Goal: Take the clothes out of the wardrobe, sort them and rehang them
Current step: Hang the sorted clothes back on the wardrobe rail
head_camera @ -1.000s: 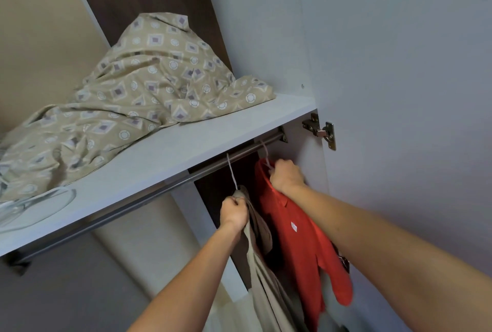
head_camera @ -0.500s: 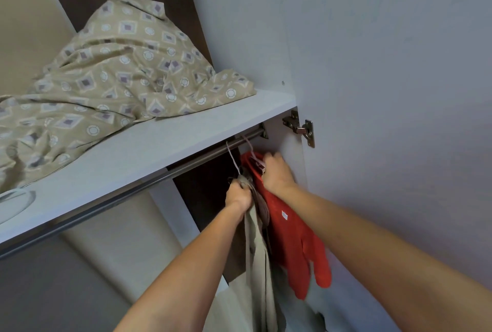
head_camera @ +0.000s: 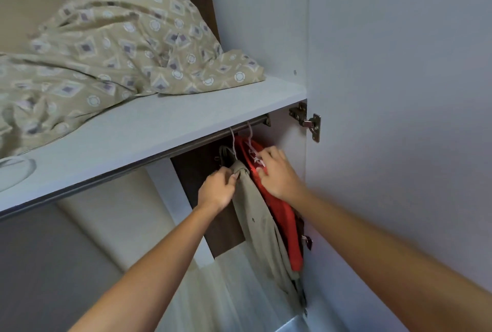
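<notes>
Two bare forearms reach up from the bottom of the view into the wardrobe's right-hand corner. The left hand [head_camera: 217, 189] pinches the gathered top of the khaki garment [head_camera: 259, 221], fingers curled round the cloth just below its wire hanger hook. The right hand [head_camera: 278, 174] lies against the collar of the red shirt [head_camera: 282, 214], fingers bent over the white hanger [head_camera: 255, 157] there; whether they truly clasp it cannot be told. Both garments hang side by side, touching, crowded against the wardrobe's right side wall [head_camera: 292, 150], with little free room on that side (the open stretch lies to the left). Their hooks sit on the metal rail [head_camera: 186, 145] close to its right end bracket. Just above runs the front edge of the white shelf [head_camera: 165, 129], and a door hinge [head_camera: 306, 121] sits at its right end. Farther back, a patterned beige bedsheet [head_camera: 114, 47] lies heaped on the shelf.
</notes>
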Available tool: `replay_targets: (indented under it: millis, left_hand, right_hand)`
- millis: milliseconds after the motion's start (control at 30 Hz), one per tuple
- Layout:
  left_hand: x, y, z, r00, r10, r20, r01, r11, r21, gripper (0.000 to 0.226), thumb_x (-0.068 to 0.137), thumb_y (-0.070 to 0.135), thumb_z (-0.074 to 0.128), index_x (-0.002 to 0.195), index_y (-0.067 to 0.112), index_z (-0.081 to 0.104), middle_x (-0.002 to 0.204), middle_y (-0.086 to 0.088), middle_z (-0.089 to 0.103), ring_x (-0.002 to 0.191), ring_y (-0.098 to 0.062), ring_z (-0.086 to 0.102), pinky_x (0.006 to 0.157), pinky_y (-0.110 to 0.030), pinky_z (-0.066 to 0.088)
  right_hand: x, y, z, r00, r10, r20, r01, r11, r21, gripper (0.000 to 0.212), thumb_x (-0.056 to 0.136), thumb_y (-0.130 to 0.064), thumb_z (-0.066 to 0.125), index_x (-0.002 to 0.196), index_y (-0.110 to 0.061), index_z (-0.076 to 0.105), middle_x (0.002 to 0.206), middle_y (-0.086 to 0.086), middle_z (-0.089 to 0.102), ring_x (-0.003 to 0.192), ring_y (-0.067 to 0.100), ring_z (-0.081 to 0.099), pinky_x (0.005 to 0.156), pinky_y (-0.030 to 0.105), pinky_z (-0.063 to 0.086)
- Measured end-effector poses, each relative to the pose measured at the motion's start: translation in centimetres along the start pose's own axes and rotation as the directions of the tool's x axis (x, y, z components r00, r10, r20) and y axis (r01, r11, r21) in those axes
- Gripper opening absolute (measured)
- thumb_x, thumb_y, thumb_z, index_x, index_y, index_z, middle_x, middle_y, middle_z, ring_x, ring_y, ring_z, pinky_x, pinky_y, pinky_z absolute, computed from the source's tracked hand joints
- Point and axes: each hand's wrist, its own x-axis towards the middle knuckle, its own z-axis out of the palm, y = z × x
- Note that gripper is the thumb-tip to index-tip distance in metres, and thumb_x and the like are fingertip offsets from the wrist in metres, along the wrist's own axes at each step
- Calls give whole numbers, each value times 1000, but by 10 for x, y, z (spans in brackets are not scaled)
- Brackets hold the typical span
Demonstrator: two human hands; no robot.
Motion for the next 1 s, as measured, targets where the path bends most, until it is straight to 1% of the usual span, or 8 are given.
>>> replay_targets:
  millis: [100,167,300,400,567,733,900,1000]
  left_hand:
    - [-19,-11,-17,997,70,-36,-67,993,98,40,104,44,52,140,27,57,127,-4,64,123,-28,57,90,-43,53]
    - [-33,-18,-32,995,91,-48,-83,987,139,45,104,44,52,145,25,54,132,-7,61,127,-31,54,96,-47,53]
    - [-68,-22,-70,990,107,-96,-82,969,233,51,104,45,46,151,24,50,133,-8,60,126,-32,52,97,-46,51]
    - [-101,-23,-100,991,70,-111,-36,959,282,59,100,52,39,153,27,48,132,-3,60,126,-29,52,95,-45,50]
    - [-164,-35,-143,990,-38,-135,85,927,366,60,100,56,37,154,30,46,134,3,60,125,-23,54,92,-44,46]
    - [-224,-46,-176,959,-166,-230,247,886,392,64,98,59,39,153,28,48,131,2,61,120,-25,55,86,-43,47]
    - [-305,-39,-193,884,-291,-365,433,804,408,61,98,59,42,150,27,50,128,2,59,115,-26,53,85,-43,46]
    - [-377,-20,-196,816,-401,-416,555,744,373,60,98,58,44,150,29,48,127,4,57,114,-25,52,85,-42,45]
  right_hand:
    - [-6,-16,-5,999,-42,12,43,997,-67,40,98,-30,61,135,-16,59,134,2,53,126,25,48,102,48,50]
    - [-11,-30,-9,997,-64,36,66,994,-84,40,98,-34,62,134,-17,59,133,3,54,126,26,48,97,48,52]
    - [-20,-61,-17,991,-116,72,122,990,-76,46,95,-40,65,135,-19,59,134,1,56,126,26,49,100,45,49]
    - [-30,-86,-22,984,-141,112,146,989,-38,52,95,-44,64,141,-20,57,138,-1,55,129,24,48,104,43,48]
    - [-54,-126,-32,969,-160,190,170,985,-34,58,96,-52,59,146,-23,51,144,-4,51,134,22,44,106,44,46]
    - [-69,-157,-38,937,-251,243,240,968,74,57,97,-51,59,146,-23,51,144,-6,50,133,19,45,105,41,47]
    - [-98,-180,-34,896,-349,273,233,896,379,51,96,-43,64,142,-23,55,137,-6,55,127,20,49,101,40,49]
    - [-134,-201,-31,815,-467,344,258,823,506,49,97,-40,66,143,-24,56,135,-8,57,126,17,48,101,36,46]
